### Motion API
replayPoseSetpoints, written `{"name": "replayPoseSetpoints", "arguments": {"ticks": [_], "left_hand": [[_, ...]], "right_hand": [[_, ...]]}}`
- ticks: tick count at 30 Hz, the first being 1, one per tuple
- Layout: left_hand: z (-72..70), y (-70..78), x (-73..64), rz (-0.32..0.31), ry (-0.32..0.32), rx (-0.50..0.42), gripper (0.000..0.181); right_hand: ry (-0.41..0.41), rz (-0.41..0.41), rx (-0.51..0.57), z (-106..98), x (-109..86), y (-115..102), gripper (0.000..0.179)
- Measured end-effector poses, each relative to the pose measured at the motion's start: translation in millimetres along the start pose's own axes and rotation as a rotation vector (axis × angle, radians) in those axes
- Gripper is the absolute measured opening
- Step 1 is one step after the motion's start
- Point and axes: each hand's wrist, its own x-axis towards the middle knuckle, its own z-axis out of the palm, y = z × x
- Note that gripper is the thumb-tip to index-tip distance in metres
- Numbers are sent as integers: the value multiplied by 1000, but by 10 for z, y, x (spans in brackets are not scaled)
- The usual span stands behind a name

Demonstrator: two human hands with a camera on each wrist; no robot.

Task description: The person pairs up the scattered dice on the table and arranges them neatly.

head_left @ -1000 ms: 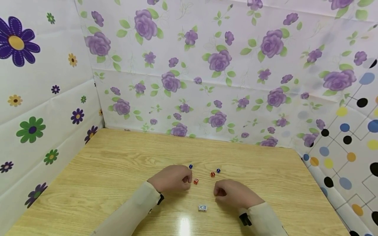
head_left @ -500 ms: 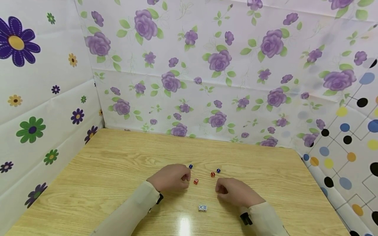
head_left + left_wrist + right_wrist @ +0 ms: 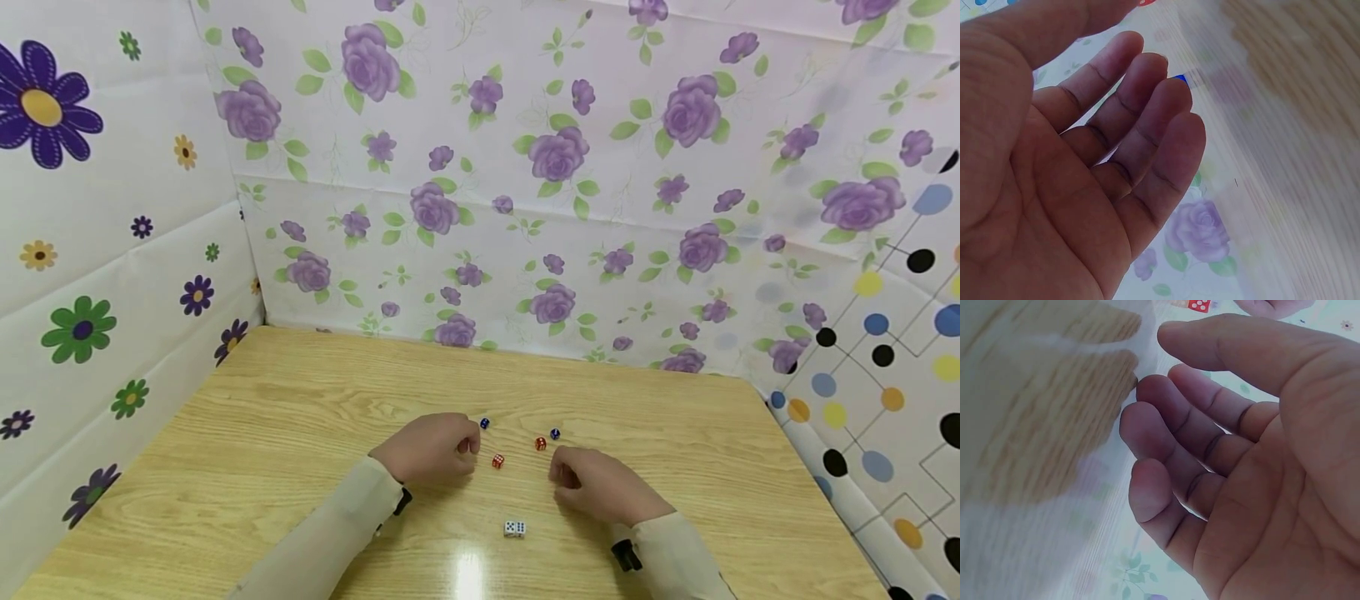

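My left hand rests low over the table, fingers loosely curled; the left wrist view shows its palm holding nothing. Close to its knuckles lie a blue die and a red die. On the other side my right hand has the same relaxed curl, and its palm is bare in the right wrist view. Beyond its fingertips sit another red die and another blue die. Two white dice, one left and one right, stand side by side nearer the body, between the forearms.
The wooden table meets a back wall sheet printed with purple roses. A flowered sheet hangs on the left and a dotted one on the right. Light glares on the tabletop near the front.
Both hands have drifted slightly apart and a little farther from the body, the left one leftward and the right one rightward. All the dice have stayed in place.
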Motion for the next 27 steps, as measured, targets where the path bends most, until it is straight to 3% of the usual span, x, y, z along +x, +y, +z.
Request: {"name": "replayPoseSetpoints", "arguments": {"ticks": [15,27], "left_hand": [[-5,-46,-10,-13,2,-3,10],[16,-73,35,-7,10,-2,11]], "right_hand": [[34,23,-39,29,26,16,11],[72,21,-69,63,39,44,24]]}}
